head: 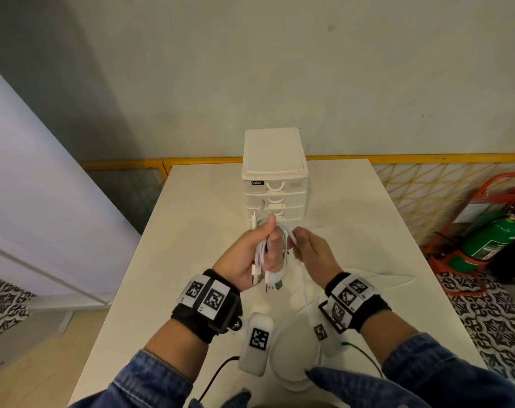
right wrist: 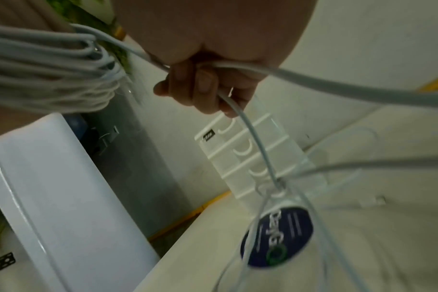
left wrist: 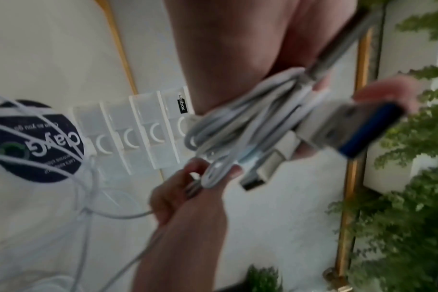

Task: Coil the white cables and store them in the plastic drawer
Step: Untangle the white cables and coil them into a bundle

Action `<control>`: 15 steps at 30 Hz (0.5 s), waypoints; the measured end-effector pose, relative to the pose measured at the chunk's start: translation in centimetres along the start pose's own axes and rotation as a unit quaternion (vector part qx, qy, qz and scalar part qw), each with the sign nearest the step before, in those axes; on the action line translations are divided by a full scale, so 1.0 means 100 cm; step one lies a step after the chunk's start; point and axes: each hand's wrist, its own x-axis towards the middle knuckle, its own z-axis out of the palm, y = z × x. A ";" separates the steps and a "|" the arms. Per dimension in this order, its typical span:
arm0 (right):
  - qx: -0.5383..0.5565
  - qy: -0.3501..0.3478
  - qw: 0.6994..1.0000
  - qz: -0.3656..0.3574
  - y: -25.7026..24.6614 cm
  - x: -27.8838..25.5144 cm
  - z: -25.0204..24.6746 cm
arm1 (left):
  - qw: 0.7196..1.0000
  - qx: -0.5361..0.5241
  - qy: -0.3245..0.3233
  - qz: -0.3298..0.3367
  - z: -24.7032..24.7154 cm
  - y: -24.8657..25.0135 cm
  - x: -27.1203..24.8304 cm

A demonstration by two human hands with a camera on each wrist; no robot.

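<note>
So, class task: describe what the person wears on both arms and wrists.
Both arms have blue denim sleeves. The left wrist carries a black band with white square-code tags; the right wrist band matches. White tagged modules hang below, with dark cables trailing.

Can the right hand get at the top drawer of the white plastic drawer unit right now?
Probably not yet: the path over the table looks free, but the right hand pinches a loose white cable, and the top drawer is closed.
</note>
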 end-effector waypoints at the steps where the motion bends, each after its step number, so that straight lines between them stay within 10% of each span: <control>1: 0.018 0.000 1.000 0.011 0.005 -0.006 0.007 | 0.999 -0.035 0.015 0.023 0.001 0.004 0.001; 10: -0.053 -0.149 0.986 0.053 0.035 -0.037 0.024 | 0.938 -0.095 0.287 0.172 -0.012 0.028 0.006; 15: -0.209 -0.237 0.947 -0.047 0.020 -0.036 0.025 | 0.926 0.023 0.335 0.170 -0.027 0.018 0.001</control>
